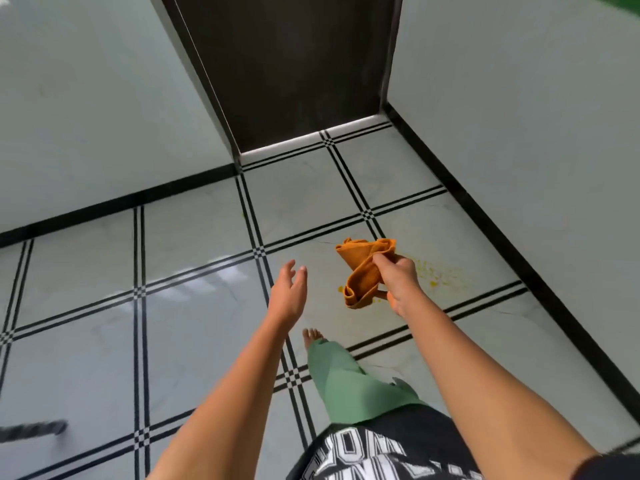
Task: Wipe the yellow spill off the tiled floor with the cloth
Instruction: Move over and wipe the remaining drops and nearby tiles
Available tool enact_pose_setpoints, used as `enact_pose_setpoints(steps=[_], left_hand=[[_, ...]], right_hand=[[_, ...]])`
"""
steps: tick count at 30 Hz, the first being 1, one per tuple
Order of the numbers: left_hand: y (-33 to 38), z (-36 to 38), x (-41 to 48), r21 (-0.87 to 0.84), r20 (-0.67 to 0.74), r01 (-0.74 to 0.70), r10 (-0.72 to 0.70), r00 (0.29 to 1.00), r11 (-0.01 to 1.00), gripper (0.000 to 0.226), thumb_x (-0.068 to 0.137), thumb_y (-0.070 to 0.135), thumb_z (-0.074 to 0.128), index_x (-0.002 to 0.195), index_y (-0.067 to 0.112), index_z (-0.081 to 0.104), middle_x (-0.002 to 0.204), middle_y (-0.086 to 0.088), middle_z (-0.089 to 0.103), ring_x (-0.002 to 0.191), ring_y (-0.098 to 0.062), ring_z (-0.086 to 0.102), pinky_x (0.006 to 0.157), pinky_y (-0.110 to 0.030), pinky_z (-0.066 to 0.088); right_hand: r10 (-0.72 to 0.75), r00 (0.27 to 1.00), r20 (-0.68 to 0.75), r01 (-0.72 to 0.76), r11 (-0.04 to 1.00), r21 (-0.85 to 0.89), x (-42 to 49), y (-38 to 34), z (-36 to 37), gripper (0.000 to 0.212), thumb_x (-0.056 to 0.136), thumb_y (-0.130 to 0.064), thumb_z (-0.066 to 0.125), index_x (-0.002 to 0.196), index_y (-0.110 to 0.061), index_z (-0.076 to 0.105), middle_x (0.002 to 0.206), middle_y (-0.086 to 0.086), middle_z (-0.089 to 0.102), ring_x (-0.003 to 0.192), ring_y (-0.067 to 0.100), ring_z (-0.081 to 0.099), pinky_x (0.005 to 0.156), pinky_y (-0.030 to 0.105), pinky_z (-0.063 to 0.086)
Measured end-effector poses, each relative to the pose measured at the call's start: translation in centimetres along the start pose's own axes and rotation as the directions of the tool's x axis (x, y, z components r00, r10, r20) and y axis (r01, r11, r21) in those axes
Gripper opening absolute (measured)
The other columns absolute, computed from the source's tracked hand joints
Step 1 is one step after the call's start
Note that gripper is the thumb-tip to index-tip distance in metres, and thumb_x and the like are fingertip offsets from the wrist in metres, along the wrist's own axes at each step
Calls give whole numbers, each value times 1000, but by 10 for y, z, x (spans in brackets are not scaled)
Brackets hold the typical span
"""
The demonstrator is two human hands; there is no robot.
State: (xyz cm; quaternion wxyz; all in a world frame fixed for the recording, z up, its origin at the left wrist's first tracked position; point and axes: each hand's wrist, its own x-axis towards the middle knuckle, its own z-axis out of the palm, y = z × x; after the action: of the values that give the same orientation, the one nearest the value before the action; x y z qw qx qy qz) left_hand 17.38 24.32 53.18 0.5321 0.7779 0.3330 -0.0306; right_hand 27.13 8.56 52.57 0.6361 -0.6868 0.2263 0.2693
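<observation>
My right hand (398, 280) grips a crumpled orange cloth (362, 271) and holds it in the air above the floor. The yellow spill (433, 277) lies as scattered drops and specks on a pale floor tile, just right of that hand, with a few more yellow spots under the cloth near its lower edge. My left hand (289, 292) is stretched out to the left of the cloth with relaxed fingers and holds nothing.
The tiled floor (194, 306) is pale with black double lines. Grey walls with black skirting (491, 220) meet in a corner beside a dark door (294, 71). My bare foot (311, 336) and green trouser leg stand below the spill. A dark object (34, 431) lies at lower left.
</observation>
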Motion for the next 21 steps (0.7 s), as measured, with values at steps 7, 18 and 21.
enact_pose_setpoints(steps=[7,18,21], left_hand=[[42,-53,128,160,127,-9,-11,992,987,49,98,37,37,140,12,35,139,-14,46,122,-28,48,101,-38,39],[120,-83,323,179,347,-89,22,938,980,46,98,33,37,139,11,36,142,-13,43,128,-25,41,94,-22,28],[141,-86,382,248,462,-176,44,886,953,48,98,39,35,140,17,35,144,-9,40,130,-24,38,97,-26,28]], right_hand=[[79,995,-66,-70,989,129,65,-59,86,26,86,-24,59,107,-8,59,110,17,64,101,32,60,85,55,52],[94,978,-184,-31,947,320,163,-151,180,12,85,-21,59,94,-14,62,103,13,65,102,31,60,72,44,53],[106,961,-254,0,922,387,190,-177,201,9,85,-19,57,90,-14,62,101,12,64,103,32,60,75,48,54]])
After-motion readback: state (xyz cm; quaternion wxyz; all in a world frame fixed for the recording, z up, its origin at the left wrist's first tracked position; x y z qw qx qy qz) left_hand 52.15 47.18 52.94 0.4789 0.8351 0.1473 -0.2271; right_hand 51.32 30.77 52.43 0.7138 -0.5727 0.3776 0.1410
